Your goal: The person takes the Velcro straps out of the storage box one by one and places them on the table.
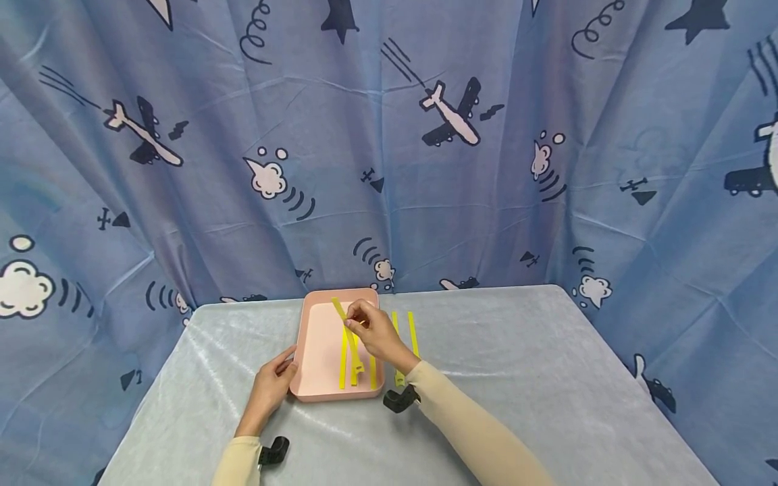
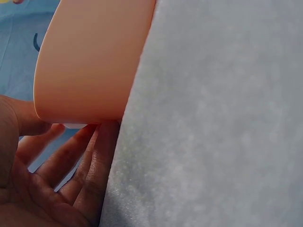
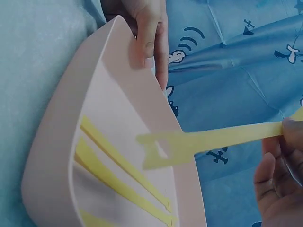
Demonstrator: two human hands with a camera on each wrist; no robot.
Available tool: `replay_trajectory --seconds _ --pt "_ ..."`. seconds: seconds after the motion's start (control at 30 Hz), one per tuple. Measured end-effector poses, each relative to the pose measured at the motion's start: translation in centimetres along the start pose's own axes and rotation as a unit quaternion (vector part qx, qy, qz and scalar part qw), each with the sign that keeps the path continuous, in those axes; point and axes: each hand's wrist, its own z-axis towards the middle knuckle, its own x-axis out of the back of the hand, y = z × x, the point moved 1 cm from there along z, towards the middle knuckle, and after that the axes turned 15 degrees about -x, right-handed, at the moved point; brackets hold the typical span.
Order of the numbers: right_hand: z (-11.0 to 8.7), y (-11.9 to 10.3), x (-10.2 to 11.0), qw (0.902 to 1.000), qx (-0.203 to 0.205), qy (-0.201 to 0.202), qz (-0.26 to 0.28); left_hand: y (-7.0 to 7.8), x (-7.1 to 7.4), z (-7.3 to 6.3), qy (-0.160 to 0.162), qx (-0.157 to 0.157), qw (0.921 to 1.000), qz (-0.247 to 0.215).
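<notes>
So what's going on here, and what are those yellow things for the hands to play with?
A person's right grip pinches a yellow strip above a pink tray. Their left grip rests against the tray's left side. Three loose strips lie in the tray, and two outside strips lie on the grey table to its right. I can't tell what they're for.

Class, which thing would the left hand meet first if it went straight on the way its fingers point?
The pink tray: the left hand lies at its side wall, apparently touching it.
</notes>
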Motion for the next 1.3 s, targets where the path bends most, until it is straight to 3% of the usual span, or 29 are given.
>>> replay_trajectory --seconds 0.23,0.43,0.73,1.3 --pt "-1.3 -1.3 0.9 0.9966 -0.04 0.013 0.072 0.1 0.0 -0.1 -0.004 0.003 1.0 -0.002" --pt "-2.4 -2.3 2.1 0.9932 -0.068 0.015 0.094 0.1 0.0 -0.1 -0.004 0.001 1.0 -0.003" --pt "-1.4 1.4 2.1 0.9822 -0.119 0.042 0.139 0.0 0.0 -0.1 -0.005 0.0 1.0 -0.006" --pt "-3.0 3.7 5.0 0.964 -0.165 0.112 0.176 0.1 0.1 -0.1 -0.009 0.007 0.9999 -0.005"
